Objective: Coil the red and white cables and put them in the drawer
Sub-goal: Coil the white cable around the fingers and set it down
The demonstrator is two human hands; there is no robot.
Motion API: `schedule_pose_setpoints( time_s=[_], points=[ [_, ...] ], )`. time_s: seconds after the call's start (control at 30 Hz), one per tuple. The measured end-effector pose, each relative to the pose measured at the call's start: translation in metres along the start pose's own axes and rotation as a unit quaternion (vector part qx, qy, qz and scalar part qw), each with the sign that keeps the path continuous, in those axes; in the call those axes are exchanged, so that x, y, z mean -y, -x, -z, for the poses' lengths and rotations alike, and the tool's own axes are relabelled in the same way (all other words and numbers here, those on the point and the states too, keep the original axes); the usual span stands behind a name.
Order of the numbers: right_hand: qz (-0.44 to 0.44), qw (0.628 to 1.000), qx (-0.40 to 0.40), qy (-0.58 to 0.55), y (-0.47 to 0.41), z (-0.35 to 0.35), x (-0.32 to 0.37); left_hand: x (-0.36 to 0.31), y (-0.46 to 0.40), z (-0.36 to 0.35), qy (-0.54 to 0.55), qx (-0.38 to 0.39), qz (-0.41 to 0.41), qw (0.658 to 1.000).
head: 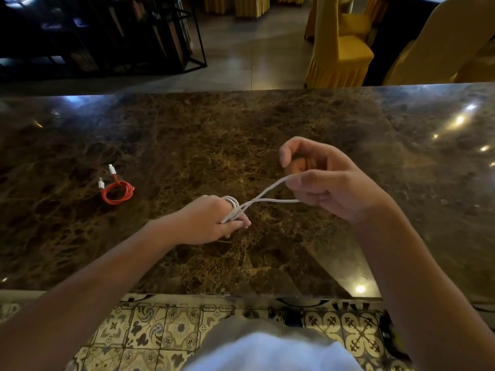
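The white cable (263, 195) is wound in a few loops around the fingers of my left hand (211, 222), which hovers just above the middle of the marble counter. Two strands run from those loops up and right to my right hand (318, 180), whose fingers pinch them taut. The red cable (117, 192) lies coiled on the counter at the left, its two white plugs pointing away from me, apart from both hands. No drawer is in view.
The dark brown marble counter (241, 129) spans the whole view, with its near edge above a patterned tile floor (160, 330). Beyond the far edge stand yellow-covered chairs (340, 49) and a dark metal rack (107, 36).
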State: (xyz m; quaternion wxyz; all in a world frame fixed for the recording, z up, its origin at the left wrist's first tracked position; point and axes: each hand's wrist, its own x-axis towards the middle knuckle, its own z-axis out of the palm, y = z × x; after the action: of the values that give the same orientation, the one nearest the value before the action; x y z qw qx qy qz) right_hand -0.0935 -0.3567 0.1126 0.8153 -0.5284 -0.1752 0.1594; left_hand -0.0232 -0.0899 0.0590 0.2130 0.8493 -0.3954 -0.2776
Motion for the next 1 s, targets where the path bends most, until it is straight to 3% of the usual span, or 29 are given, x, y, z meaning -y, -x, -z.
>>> schedule_pose_setpoints(
  time_s=[0.17,0.27,0.3,0.37,0.43,0.53,0.7,0.8,0.87,0.93,1.0],
  points=[
    [0.074,0.993,-0.058,-0.079,-0.002,0.016,0.012,-0.013,0.000,0.001,0.012,0.030,-0.018,0.999],
    [0.051,0.985,-0.159,0.054,0.001,0.018,0.018,-0.010,-0.004,0.004,-0.013,0.008,-0.007,1.000],
    [0.034,0.965,-0.212,0.152,-0.001,0.019,0.017,-0.008,-0.004,0.002,-0.038,0.013,0.005,0.999],
    [0.005,0.874,-0.301,0.382,-0.004,0.022,0.013,-0.002,-0.004,-0.001,-0.080,0.028,0.038,0.996],
    [-0.048,0.787,-0.314,0.529,-0.005,0.025,0.006,0.006,-0.002,0.000,-0.086,0.030,0.085,0.992],
    [-0.106,0.735,-0.300,0.599,-0.007,0.030,-0.009,0.011,0.006,0.009,-0.055,0.049,0.099,0.992],
    [-0.222,0.633,-0.266,0.692,-0.012,0.035,-0.015,-0.014,0.019,0.007,0.159,0.066,0.031,0.985],
    [-0.071,0.655,-0.264,0.704,-0.013,0.017,-0.013,-0.022,0.015,0.003,0.169,0.053,0.019,0.984],
    [0.015,0.723,-0.197,0.662,-0.016,-0.007,-0.008,-0.027,0.012,0.001,0.172,0.041,0.011,0.984],
    [-0.026,0.763,-0.081,0.641,-0.019,-0.028,-0.008,-0.030,0.011,0.000,0.198,0.029,-0.015,0.980],
    [-0.110,0.764,-0.028,0.636,-0.021,-0.036,-0.012,-0.033,0.011,0.004,0.230,0.013,-0.042,0.972]
  ],
)
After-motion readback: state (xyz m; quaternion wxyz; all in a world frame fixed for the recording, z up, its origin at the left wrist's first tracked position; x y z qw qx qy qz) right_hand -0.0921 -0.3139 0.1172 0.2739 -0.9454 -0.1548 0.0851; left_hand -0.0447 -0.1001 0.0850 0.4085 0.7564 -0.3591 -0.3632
